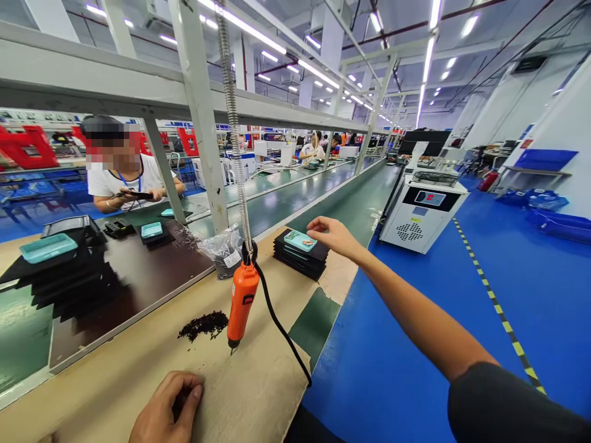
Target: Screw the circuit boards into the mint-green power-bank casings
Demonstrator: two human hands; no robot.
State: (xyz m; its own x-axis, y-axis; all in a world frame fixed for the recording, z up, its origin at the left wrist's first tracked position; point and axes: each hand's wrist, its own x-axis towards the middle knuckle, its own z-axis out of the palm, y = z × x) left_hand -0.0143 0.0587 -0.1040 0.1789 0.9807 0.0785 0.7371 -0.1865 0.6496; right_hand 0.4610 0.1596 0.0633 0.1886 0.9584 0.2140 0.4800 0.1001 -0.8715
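My right hand (336, 236) is stretched out over the right end of a small teal tray (293, 237), its fingers bent and a little apart, nothing visible in them. The tray holds small pieces and lies on a stack of black flat panels (300, 263). My left hand (168, 407) rests on the tan bench covering (249, 394) with fingers curled in and nothing seen in its grip. Between the hands an orange electric screwdriver (242, 301) hangs bit-down from a coiled spring. Beside it lies a pile of small black parts (204, 326), perhaps screws.
A clear plastic bag (224, 252) of dark parts sits behind the screwdriver, whose black cable (281, 329) loops right. At left stand more black panels (74, 286) topped by a teal tray (48, 247). A co-worker (132, 178) sits opposite; a white machine (422, 212) stands at right.
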